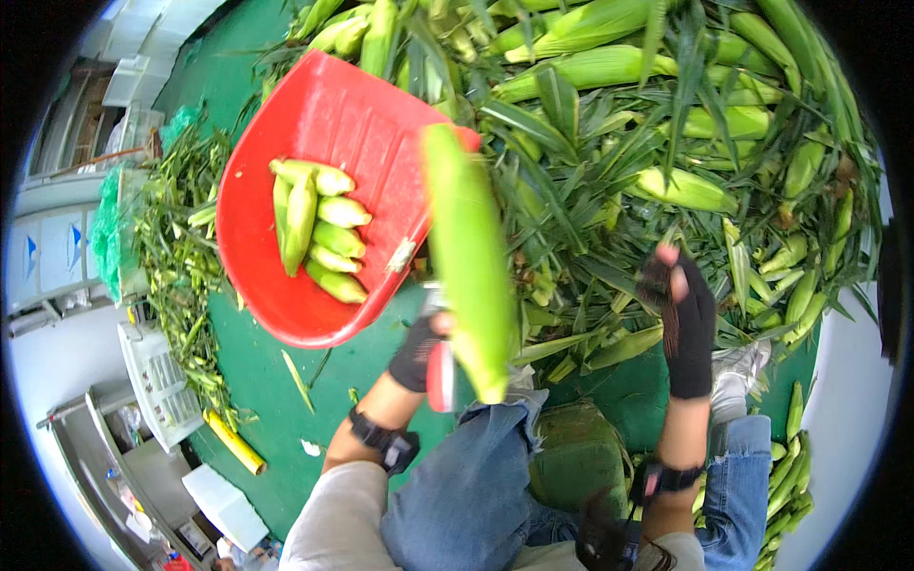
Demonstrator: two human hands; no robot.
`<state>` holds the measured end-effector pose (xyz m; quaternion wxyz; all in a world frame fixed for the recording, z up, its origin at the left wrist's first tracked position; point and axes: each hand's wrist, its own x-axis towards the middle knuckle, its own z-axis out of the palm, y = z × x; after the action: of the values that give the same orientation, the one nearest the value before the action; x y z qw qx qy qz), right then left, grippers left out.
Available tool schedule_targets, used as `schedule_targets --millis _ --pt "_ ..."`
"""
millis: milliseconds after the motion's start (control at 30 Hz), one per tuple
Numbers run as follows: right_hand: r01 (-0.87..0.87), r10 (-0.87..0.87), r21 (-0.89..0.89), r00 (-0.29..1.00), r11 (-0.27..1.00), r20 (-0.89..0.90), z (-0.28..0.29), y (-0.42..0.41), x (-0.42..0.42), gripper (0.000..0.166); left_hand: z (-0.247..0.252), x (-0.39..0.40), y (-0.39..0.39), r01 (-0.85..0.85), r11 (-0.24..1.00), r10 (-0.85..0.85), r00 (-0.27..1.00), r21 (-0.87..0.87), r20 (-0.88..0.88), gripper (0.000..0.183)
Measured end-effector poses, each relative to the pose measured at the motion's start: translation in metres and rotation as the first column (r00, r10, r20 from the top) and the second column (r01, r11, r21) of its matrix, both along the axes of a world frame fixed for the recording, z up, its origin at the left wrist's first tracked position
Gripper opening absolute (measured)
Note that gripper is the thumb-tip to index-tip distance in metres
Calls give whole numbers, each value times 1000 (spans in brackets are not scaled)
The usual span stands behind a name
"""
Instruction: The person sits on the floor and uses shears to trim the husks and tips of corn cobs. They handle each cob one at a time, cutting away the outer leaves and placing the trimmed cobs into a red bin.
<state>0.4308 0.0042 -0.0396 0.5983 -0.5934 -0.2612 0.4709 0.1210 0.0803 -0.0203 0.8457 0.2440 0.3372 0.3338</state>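
My left hand [418, 353], in a black fingerless glove, grips a red-handled tool [440, 378] with a metal part beyond the fingers; its kind is unclear. A large green ear of corn [468, 264], motion-blurred, appears in front of this hand and hides part of it; whether the fingers touch it cannot be told. My right hand [685, 314], gloved the same way, is over the husk pile with its fingers partly curled, and no object is plain in them. Left of the blurred ear, a red plastic scoop-shaped container [246, 285] holds several smaller ears of corn [300, 221].
Leaves and unhusked corn [585, 71] are heaped ahead and to the right. More husks [178, 285] lie at left beside a white plastic basket [161, 385]. A yellow tube [234, 442] rests on the green floor [250, 385]. More ears [789, 478] are piled beyond my right leg.
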Motion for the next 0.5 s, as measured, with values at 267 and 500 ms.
schedule_targets --millis 267,500 --pt "415 -519 -345 798 842 -307 -111 113 79 59 30 -75 80 -460 886 458 887 53 54 63" --pt "452 -421 -79 736 889 -531 -99 65 59 44 40 -23 36 -209 973 214 976 100 -47 79"
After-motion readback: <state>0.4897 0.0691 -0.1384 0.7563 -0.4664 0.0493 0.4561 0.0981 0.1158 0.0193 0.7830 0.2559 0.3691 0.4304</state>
